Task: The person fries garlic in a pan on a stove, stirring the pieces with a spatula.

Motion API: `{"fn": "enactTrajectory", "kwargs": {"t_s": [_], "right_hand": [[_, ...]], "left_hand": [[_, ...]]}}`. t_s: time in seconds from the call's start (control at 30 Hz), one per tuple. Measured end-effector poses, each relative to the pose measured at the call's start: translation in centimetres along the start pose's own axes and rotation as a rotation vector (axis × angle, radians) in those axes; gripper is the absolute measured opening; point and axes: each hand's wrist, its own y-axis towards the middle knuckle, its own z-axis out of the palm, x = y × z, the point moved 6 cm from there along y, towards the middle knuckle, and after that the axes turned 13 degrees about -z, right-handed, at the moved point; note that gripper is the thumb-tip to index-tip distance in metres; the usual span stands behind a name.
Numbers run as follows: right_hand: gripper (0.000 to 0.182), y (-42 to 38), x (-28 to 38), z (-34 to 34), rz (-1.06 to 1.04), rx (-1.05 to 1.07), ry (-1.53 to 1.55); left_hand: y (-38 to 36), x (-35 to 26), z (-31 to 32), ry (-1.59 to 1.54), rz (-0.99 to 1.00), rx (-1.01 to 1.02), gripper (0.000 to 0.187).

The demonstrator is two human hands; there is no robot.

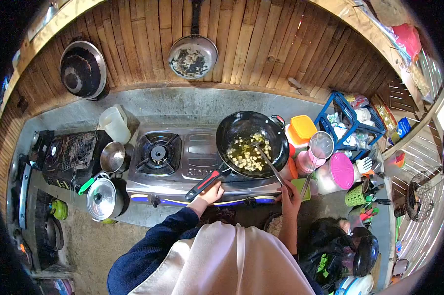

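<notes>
A black wok [234,129] rests on the right side of a two-burner steel stove [199,147]. Small pale cubes of food [247,160] lie in oil inside it. My left hand [211,193] is closed beside the wok's black-and-red handle [204,184], its fingers partly hidden; I cannot make out what they grip. Pinched in my right hand [290,197] is the metal shaft of a spatula [272,166], whose far end reaches into the food. The left burner [158,154] carries no pan.
A lidded pot [102,198] and a steel bowl [113,157] stand left of the stove. To the right are an orange-lidded container [303,127], a strainer [321,144], a pink lid [341,170] and a blue rack [350,120]. A frying pan [193,56] hangs on the wall.
</notes>
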Motion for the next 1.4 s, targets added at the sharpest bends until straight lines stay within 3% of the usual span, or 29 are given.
{"fn": "enactTrajectory", "kwargs": {"t_s": [0.57, 0.77, 1.03, 1.13, 1.4], "right_hand": [[0.017, -1.3, 8.6, -4.9, -0.209, -0.216, -0.182], [0.018, -0.9, 7.0, -3.4, -0.156, -0.160, -0.149], [0.021, 0.5, 3.6, -0.8, -0.083, -0.141, 0.009], [0.023, 1.1, 2.3, 0.2, -0.039, -0.062, -0.015], [0.028, 0.6, -1.3, 2.6, 0.063, 0.081, 0.015]], "left_hand": [[0.0, -0.3, -0.5, 0.001, -0.038, 0.043, 0.025], [-0.1, -0.5, -0.8, -0.011, 0.004, -0.022, 0.023], [0.0, -0.6, -0.9, 0.000, -0.032, 0.091, 0.027], [0.0, -0.8, -1.2, -0.032, 0.008, -0.013, 0.022], [0.0, -0.7, -1.1, -0.018, -0.010, 0.020, 0.023]]}}
